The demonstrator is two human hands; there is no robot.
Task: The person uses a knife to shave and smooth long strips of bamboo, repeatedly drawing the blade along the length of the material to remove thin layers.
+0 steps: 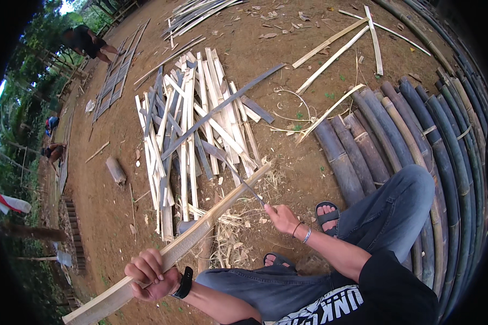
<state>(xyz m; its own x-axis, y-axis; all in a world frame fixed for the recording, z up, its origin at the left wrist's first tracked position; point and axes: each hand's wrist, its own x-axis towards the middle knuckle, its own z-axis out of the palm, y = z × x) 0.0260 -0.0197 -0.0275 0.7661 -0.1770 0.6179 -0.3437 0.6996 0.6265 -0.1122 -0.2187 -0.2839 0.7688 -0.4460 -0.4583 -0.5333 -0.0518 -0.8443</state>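
Reaching leftward, the person's left hand [153, 273] is curling tightly around one long, pale split-bamboo strip [195, 233]; reaching forward, the right hand [282, 218] is clenching one narrow, dark-bladed knife [251, 192], crossing the strip near its far end.

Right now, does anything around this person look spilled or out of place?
Loose pale shavings litter the dirt near the strip in the left hand, and the pile of split pieces beyond lies crisscrossed, unlike the aligned dark poles at right.

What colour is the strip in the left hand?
The strip in the left hand is pale tan; it shows best in the head view.
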